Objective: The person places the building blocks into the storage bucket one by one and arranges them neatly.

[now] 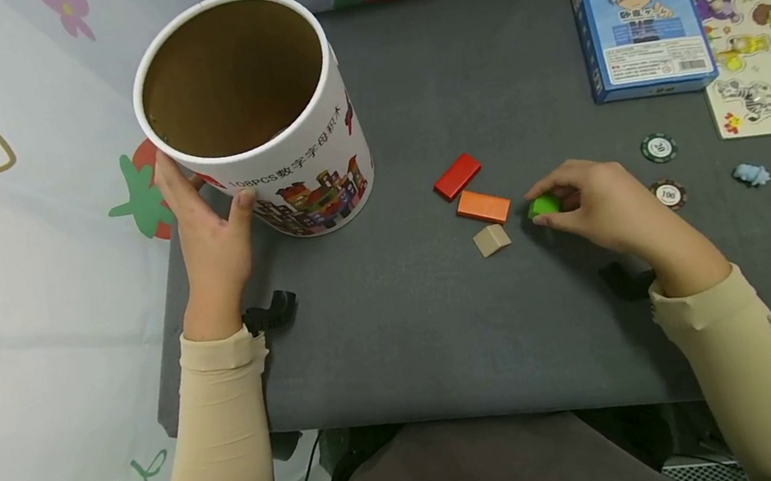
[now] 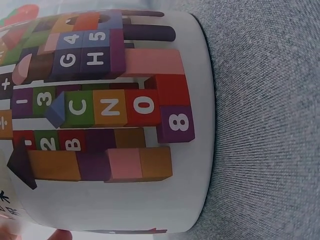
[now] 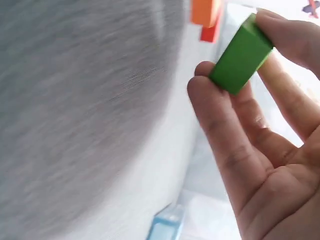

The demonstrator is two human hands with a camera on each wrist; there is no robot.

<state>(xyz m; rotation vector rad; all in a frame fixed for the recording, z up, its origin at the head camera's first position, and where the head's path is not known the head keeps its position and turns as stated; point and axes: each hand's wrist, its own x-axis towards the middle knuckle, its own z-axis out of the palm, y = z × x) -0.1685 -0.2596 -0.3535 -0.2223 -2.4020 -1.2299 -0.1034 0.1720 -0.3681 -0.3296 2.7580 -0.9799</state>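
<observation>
A large white cardboard bucket (image 1: 335, 152), printed with colourful letter blocks, stands on the grey table at the left. My left hand (image 1: 210, 246) holds its near left side, thumb on the front and the other fingers partly hidden behind it. In the left wrist view the bucket's printed wall (image 2: 190, 185) fills much of the picture. Between thumb and fingertips my right hand (image 1: 600, 200) pinches a green wooden block (image 3: 241, 57), slightly above the table. Just left of it lie a red block (image 1: 457, 176), an orange block (image 1: 483, 208) and a plain wooden block (image 1: 492, 240).
Two poker chips (image 1: 659, 147) and a small blue animal figure (image 1: 751, 175) lie right of my right hand. At the back right, a blue card box (image 1: 646, 31) overlaps an animal puzzle board (image 1: 768, 50). The table's front edge (image 1: 457, 417) runs before my lap.
</observation>
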